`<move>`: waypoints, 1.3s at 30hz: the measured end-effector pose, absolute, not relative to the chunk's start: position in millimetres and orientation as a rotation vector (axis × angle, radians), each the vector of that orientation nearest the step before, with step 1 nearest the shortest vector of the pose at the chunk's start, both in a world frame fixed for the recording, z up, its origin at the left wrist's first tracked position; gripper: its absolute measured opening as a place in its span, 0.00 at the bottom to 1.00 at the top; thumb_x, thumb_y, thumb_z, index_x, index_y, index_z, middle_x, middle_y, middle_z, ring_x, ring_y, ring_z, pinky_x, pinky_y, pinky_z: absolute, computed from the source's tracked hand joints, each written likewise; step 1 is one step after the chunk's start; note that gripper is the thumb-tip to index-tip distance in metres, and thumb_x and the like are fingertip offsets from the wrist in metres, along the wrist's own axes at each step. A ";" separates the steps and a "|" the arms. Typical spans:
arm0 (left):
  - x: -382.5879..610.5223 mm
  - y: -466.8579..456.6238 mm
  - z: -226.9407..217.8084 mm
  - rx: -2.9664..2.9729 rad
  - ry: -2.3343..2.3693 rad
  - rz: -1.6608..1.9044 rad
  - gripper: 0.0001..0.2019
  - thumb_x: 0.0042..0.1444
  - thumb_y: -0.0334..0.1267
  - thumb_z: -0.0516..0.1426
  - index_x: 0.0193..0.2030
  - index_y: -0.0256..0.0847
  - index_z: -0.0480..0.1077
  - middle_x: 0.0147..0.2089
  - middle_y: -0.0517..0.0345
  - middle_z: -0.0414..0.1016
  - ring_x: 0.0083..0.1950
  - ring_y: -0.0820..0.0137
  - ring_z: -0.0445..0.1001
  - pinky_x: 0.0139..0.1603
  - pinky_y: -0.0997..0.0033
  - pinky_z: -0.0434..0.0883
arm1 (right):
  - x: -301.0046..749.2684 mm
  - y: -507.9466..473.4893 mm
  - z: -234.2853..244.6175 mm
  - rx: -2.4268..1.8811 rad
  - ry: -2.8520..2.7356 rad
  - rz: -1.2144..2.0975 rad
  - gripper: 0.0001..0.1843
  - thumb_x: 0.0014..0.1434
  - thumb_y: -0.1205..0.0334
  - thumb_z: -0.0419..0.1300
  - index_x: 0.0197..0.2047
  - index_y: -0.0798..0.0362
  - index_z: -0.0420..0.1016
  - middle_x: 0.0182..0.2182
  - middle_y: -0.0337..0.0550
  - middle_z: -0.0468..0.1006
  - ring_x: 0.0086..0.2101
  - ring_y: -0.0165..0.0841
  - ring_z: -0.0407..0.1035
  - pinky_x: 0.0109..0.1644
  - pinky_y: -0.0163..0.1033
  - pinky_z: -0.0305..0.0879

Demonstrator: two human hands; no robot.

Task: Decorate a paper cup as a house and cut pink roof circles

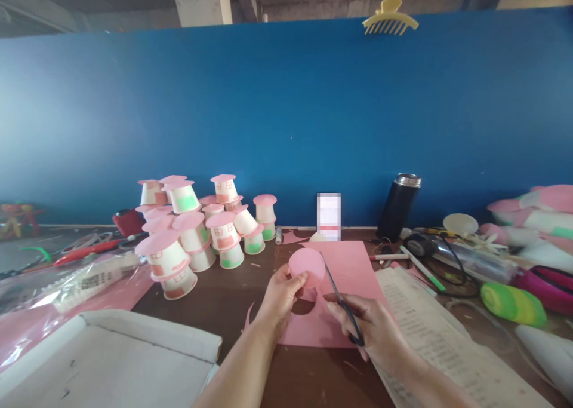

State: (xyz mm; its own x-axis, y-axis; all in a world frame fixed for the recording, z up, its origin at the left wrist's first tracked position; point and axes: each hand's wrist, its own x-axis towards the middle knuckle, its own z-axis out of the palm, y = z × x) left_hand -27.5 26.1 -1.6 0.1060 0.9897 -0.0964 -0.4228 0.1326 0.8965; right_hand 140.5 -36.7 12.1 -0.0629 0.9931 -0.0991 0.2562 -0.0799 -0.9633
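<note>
My left hand (pixel 282 294) pinches a pink paper circle (pixel 307 264) by its lower edge, thumb on top. Black-handled scissors (pixel 342 303) are gripped in my right hand (pixel 367 324), their blades pointing up along the circle's right edge. Whether the blades are touching the paper I cannot tell. Beneath both hands lies a large pink paper sheet (pixel 349 264) with a rounded cut-out near its left side. A thin curved pink scrap (pixel 248 321) rests left of my left wrist.
Stacked paper cups (pixel 172 261) with pink paper tops stand at the back left. In front is a white box (pixel 147 354). A black flask (pixel 399 208), a printed sheet (pixel 430 330), a green-yellow object (pixel 513 303) and markers (pixel 423 267) crowd the right. A blue partition (pixel 286 109) rises behind.
</note>
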 end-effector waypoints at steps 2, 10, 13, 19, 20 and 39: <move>-27.3 26.7 -2.3 0.815 0.874 1.250 0.19 0.39 0.43 0.71 0.37 0.36 0.75 0.32 0.58 0.74 0.30 0.75 0.67 0.32 0.74 0.62 | 140.9 -36.5 10.9 -1.429 -1.417 1.204 0.34 0.55 0.36 0.60 0.50 0.59 0.77 0.15 0.26 0.59 0.11 0.21 0.51 0.13 0.29 0.51; -24.1 25.7 -0.9 0.702 0.843 1.284 0.23 0.38 0.45 0.73 0.39 0.37 0.76 0.36 0.55 0.77 0.35 0.73 0.72 0.34 0.76 0.64 | 136.1 -37.8 13.7 -1.426 -1.418 1.211 0.34 0.54 0.36 0.61 0.49 0.60 0.77 0.15 0.25 0.56 0.12 0.21 0.50 0.13 0.29 0.50; -24.1 25.5 0.1 0.679 0.828 1.305 0.22 0.37 0.46 0.73 0.37 0.37 0.76 0.34 0.56 0.77 0.34 0.73 0.72 0.33 0.76 0.64 | 134.3 -39.2 16.4 -1.436 -1.406 1.237 0.37 0.50 0.34 0.63 0.48 0.60 0.79 0.14 0.27 0.58 0.12 0.22 0.52 0.13 0.30 0.49; -25.9 26.9 0.1 0.690 0.809 1.317 0.21 0.38 0.47 0.73 0.34 0.37 0.76 0.31 0.56 0.78 0.33 0.72 0.73 0.36 0.73 0.68 | 134.6 -40.6 19.3 -1.422 -1.386 1.243 0.37 0.48 0.34 0.66 0.46 0.58 0.81 0.15 0.29 0.62 0.13 0.22 0.53 0.14 0.31 0.49; -26.2 27.0 0.0 0.702 0.808 1.317 0.21 0.38 0.47 0.73 0.34 0.36 0.76 0.31 0.56 0.78 0.34 0.71 0.73 0.38 0.72 0.69 | 134.8 -40.7 19.8 -1.423 -1.394 1.240 0.36 0.48 0.34 0.66 0.46 0.58 0.81 0.15 0.29 0.62 0.13 0.22 0.52 0.15 0.31 0.49; -29.2 29.4 -3.9 0.802 0.856 1.300 0.21 0.40 0.49 0.72 0.34 0.35 0.77 0.31 0.55 0.77 0.32 0.71 0.73 0.37 0.71 0.70 | 137.0 -41.6 23.3 -1.417 -1.465 1.221 0.37 0.51 0.31 0.61 0.46 0.58 0.79 0.16 0.29 0.61 0.13 0.23 0.53 0.15 0.31 0.51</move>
State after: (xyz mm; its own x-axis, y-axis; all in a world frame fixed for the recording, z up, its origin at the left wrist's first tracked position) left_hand -29.2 29.4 -3.9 0.0683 0.9945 -0.0799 -0.4659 0.1026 0.8789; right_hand 137.0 -41.6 23.3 -0.1088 0.9891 -0.0997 0.2768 -0.0662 -0.9586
